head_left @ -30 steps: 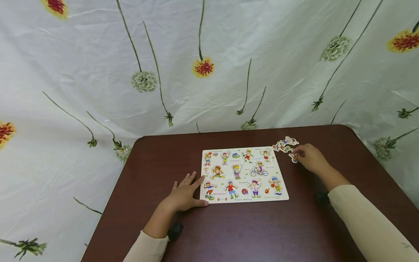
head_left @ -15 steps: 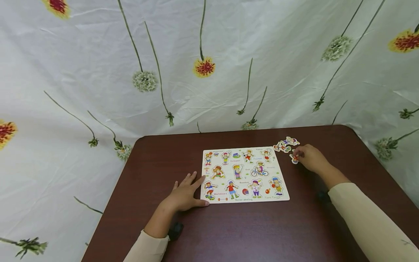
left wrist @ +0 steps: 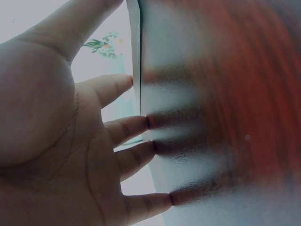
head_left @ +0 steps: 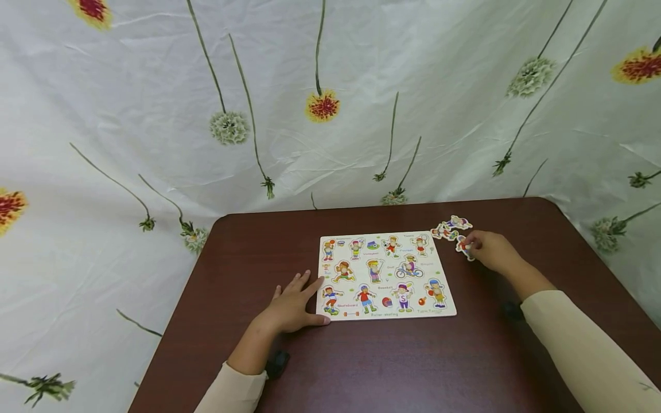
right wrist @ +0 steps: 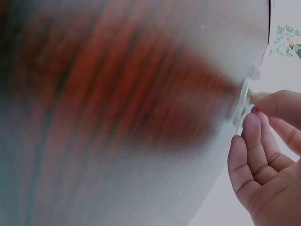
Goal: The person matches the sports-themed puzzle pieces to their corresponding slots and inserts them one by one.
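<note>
Between curled fingers (head_left: 477,245), small colourful figure piece (head_left: 464,248).

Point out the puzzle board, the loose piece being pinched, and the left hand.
puzzle board (head_left: 384,275), head view, printed middle.
loose piece (head_left: 465,247), head view, its exposed end.
left hand (head_left: 289,307), head view, back of hand.

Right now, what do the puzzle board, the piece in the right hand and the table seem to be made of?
Puzzle board: probably thin wood or pressed board, flat and rigid, with a matte printed face.
Puzzle piece, pinched by the right hand: likely the same material; a thin pale edge shows.
Table: dark reddish wood or wood-look laminate, smooth, slightly glossy, with streaky grain.
</note>
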Demonstrator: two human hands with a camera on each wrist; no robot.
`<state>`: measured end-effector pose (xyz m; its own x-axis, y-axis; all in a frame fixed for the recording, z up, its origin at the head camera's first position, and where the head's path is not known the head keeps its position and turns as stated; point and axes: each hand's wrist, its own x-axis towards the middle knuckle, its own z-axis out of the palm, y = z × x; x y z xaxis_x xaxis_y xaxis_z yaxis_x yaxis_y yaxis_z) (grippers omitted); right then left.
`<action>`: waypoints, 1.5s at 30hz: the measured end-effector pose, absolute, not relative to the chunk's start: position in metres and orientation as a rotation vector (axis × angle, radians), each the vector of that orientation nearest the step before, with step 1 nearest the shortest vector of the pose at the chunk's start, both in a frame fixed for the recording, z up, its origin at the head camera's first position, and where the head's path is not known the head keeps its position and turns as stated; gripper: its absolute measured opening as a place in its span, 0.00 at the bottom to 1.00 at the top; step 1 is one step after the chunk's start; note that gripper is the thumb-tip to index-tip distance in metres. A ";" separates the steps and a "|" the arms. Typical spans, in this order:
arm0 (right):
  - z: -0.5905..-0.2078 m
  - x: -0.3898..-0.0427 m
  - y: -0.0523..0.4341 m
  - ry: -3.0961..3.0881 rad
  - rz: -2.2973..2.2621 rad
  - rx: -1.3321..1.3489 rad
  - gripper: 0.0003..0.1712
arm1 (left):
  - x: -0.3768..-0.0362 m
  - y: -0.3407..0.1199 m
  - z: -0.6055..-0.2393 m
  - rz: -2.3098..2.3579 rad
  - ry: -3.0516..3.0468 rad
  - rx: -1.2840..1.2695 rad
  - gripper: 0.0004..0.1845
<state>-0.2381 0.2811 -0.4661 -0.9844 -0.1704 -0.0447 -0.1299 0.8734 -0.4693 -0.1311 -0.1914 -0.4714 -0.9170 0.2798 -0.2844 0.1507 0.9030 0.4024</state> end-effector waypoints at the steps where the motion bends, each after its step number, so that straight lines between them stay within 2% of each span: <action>1: -0.466 -0.238 0.281 2.960 -0.731 -0.236 0.07 | -0.131 -0.191 -0.471 0.537 2.729 0.318 0.51; 20: -0.452 -0.215 0.240 2.966 -0.926 -0.387 0.06 | -0.131 -0.191 -0.469 0.555 2.721 0.321 0.51; 35: -0.445 -0.191 0.174 2.869 -1.006 -0.637 0.03 | -0.132 -0.190 -0.472 0.542 2.727 0.309 0.51; 45: -0.446 -0.184 0.131 2.796 -1.002 -0.695 0.04 | -0.132 -0.187 -0.473 0.559 2.760 0.279 0.50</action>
<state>-0.1840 0.1314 -0.4464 -0.8924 -0.4464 0.0660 -0.3867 0.6811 -0.6218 -0.1323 -0.1872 -0.4729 -0.9328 0.2481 -0.2615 0.1267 0.9048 0.4065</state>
